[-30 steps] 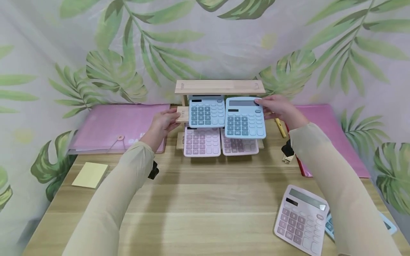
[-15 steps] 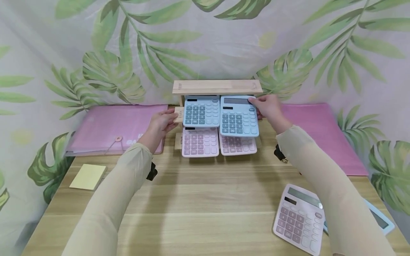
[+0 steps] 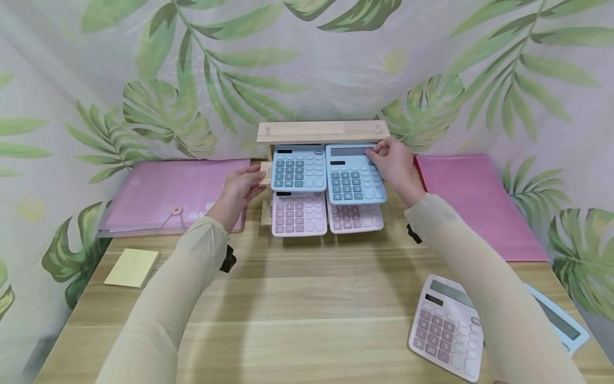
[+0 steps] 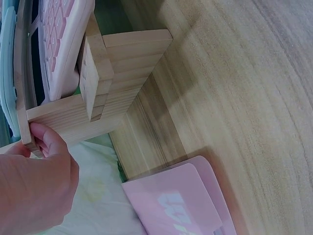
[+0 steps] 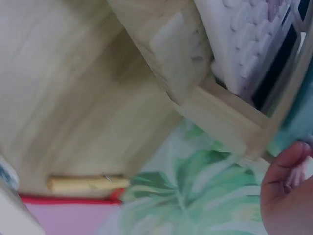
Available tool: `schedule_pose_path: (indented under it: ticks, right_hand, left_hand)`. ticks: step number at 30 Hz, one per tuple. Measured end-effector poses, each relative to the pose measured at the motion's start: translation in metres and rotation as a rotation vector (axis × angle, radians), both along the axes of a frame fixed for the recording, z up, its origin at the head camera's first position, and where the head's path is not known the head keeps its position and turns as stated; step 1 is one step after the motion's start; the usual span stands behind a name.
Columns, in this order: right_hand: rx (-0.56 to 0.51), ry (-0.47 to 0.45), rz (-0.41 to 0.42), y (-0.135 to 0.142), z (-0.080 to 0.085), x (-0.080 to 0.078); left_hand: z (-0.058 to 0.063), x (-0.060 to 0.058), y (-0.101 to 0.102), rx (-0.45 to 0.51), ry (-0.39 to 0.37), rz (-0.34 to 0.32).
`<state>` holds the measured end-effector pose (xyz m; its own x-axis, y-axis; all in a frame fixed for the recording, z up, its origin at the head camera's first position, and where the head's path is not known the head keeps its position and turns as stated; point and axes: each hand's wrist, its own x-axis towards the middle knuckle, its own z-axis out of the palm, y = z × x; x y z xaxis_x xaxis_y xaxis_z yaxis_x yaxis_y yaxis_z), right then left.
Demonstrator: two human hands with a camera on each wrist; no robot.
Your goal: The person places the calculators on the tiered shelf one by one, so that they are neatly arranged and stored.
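A small wooden rack [image 3: 323, 131] stands against the wall with calculators on two levels. My left hand [image 3: 237, 193] grips the left end of its middle shelf board [image 4: 22, 98] between thumb and fingers. On that level, a blue calculator [image 3: 298, 169] lies at the left. Beside it, my right hand [image 3: 395, 166] pinches the upper right corner of a second blue calculator [image 3: 355, 178], which sticks out a little further forward. Below are two pink calculators, one at the left [image 3: 299, 215] and one at the right [image 3: 357, 220], the latter partly covered.
Another pink calculator [image 3: 446, 330] and a blue one [image 3: 558, 320], partly under my right sleeve, lie at the front right. Pink folders flank the rack at left [image 3: 168, 192] and right [image 3: 479, 208]. Yellow sticky notes [image 3: 131, 268] lie left. A yellow pen-like object [image 5: 88, 183] lies right.
My right hand has moved left with the blue calculator, bringing it in line beside the other blue one. My left hand keeps its grip on the shelf board. The view has shifted slightly.
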<state>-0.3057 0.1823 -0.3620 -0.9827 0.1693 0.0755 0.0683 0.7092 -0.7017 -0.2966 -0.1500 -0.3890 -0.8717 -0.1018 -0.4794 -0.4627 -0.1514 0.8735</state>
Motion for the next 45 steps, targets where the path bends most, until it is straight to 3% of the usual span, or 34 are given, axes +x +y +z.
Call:
schedule_pose_path:
  ticks: [4,10,13,17,23,35,40,43,45]
  right_hand:
    - [0.171,0.066,0.181,0.002,0.008,0.014]
    - [0.516,-0.001,0.470,0.007,0.020,0.045]
    - [0.687,-0.024,0.539,0.003,0.022,0.054]
    - [0.775,-0.021,0.519,-0.002,0.021,0.058]
    - [0.778,-0.037,0.450,-0.008,0.017,0.055]
    - [0.799,-0.047,0.405,-0.018,0.018,0.044]
    - [0.827,0.051,0.407,-0.020,0.016,0.060]
    - [0.811,0.082,0.426,-0.006,0.021,0.083]
    - [0.796,0.027,0.456,0.012,0.027,0.103]
  left_hand:
    - [0.000,0.000,0.001,-0.004,0.002,-0.005]
    - [0.006,0.003,0.001,0.000,0.015,-0.019]
    - [0.008,0.003,0.000,0.000,0.015,-0.016]
    - [0.005,0.001,0.001,0.002,0.002,-0.012]
    - [0.002,0.001,0.005,0.003,-0.003,-0.003]
    - [0.003,0.001,0.006,0.006,0.004,-0.005]
    - [0.003,0.002,0.003,0.003,0.008,-0.002]
    - [0.004,0.003,0.001,0.004,0.006,-0.003]
    - [0.006,0.004,0.000,0.001,0.006,-0.014]
